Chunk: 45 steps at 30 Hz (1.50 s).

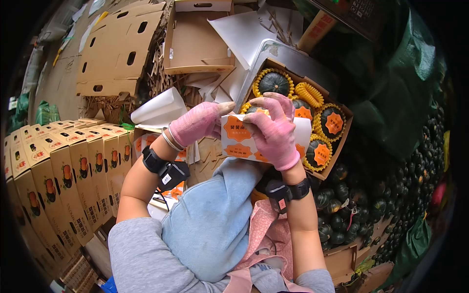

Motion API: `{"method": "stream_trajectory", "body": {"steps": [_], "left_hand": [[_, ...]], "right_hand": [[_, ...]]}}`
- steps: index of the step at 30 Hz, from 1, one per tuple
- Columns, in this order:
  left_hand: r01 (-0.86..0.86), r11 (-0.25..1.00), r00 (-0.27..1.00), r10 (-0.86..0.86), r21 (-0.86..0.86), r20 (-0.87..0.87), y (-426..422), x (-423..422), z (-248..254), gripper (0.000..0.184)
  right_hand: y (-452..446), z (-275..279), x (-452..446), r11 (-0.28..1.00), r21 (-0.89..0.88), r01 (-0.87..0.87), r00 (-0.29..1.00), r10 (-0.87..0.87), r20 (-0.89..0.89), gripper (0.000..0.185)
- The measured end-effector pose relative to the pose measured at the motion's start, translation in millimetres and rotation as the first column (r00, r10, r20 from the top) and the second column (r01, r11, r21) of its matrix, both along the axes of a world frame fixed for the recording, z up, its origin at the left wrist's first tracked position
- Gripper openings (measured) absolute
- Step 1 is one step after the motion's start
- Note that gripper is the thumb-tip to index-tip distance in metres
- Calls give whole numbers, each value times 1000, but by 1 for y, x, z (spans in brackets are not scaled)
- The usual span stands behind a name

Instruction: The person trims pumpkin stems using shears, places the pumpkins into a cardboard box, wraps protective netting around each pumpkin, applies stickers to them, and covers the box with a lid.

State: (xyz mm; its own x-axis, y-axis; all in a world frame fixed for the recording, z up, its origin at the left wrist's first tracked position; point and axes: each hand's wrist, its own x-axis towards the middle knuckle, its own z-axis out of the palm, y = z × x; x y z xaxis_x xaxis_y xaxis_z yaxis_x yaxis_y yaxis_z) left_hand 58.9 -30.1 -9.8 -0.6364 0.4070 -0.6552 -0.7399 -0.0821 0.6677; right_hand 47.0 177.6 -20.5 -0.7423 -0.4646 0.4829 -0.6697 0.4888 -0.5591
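A sheet of orange stickers [238,138] is held in front of me, over the near left edge of an open cardboard box [343,143]. My left hand [198,123], in a pink glove, grips the sheet's left edge with bent fingers. My right hand [276,129], also in a pink glove, lies across the front of the sheet, its fingers curled on it. Dark green pumpkins [274,84] in yellow foam nets sit in the box. Several bear an orange sticker [334,123]. An empty yellow foam net [309,94] lies among them.
The box rests on a metal scale platform [288,53]. Stacked printed cartons [73,171] stand at left. Flattened cardboard [119,49], an open tray [199,44] and a white paper roll [159,108] lie ahead. Loose pumpkins [342,210] are heaped at right beside green sheeting [395,97].
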Motion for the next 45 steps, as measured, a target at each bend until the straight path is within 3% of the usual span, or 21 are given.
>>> {"method": "stream_trajectory", "body": {"steps": [2,5,8,11,12,13,14,16,21,23,25,27,31,35,37,39,41,42,43,44,45], "left_hand": [[135,973,898,-199,-185,-392,-10,5,-28,21],[186,896,714,-405,-402,-571,-13,6,-36,46],[261,819,571,-558,-512,-602,-24,9,-51,31],[130,974,984,-149,-184,-97,-32,8,-31,15],[119,917,927,-240,-382,-288,-45,8,-36,21],[47,877,910,-235,-479,-341,-72,8,-52,19],[17,786,921,-253,-618,-297,-98,9,-51,20],[19,549,898,-377,-835,-227,-146,19,-48,14],[416,-192,721,-525,-889,451,-208,33,-43,21],[271,-537,766,-383,-799,517,-147,23,-17,45],[-84,-327,724,-669,-941,168,-120,15,-18,57],[-395,37,466,-853,-918,-234,-74,-1,-25,61],[-405,450,24,-865,-796,-501,17,-28,-32,61],[-551,440,199,-755,-709,-624,33,-44,-63,54],[-685,290,331,-693,-668,-640,11,-53,-96,58],[-767,67,526,-504,-638,-685,-18,-56,-102,74],[-777,1,629,15,-629,-777,-64,-61,-126,85],[-845,70,515,374,-530,-771,-95,-65,-157,86],[-909,102,360,685,-405,-634,-118,-73,-176,88],[-923,211,293,927,-321,-233,-122,-73,-151,82],[-932,312,322,946,-183,-24,-133,-75,-153,70]], "right_hand": [[-6,-8,6,996,81,39,988,-27,-150,14],[-10,-11,14,985,168,46,942,14,-337,17],[-11,-14,23,974,225,-36,917,122,-379,18],[-6,13,10,886,-260,-384,880,437,189,18],[6,13,1,798,-493,-346,738,556,382,19],[16,6,-4,778,-626,-42,700,470,537,16],[20,16,-14,751,-570,334,595,301,745,10],[36,5,-45,804,-310,507,577,-49,815,28],[40,-45,-80,867,-39,496,578,-297,760,35],[36,-49,-85,873,18,487,592,-345,729,38],[31,-49,-85,879,40,475,574,-344,743,40],[27,-48,-84,877,94,471,566,-382,731,42],[23,-42,-85,850,286,443,605,-519,604,40],[7,-24,-90,750,524,405,691,-626,362,34],[6,-38,-98,877,426,220,776,-422,468,16],[-2,-48,-99,868,465,174,729,-432,532,13],[-8,-46,-99,826,540,163,710,-478,517,14],[-8,-45,-96,827,543,148,702,-475,531,13],[-6,-47,-92,841,520,150,721,-453,525,13],[-3,-46,-86,859,489,151,749,-422,510,12],[1,-47,-82,875,461,147,776,-391,495,12]]}}
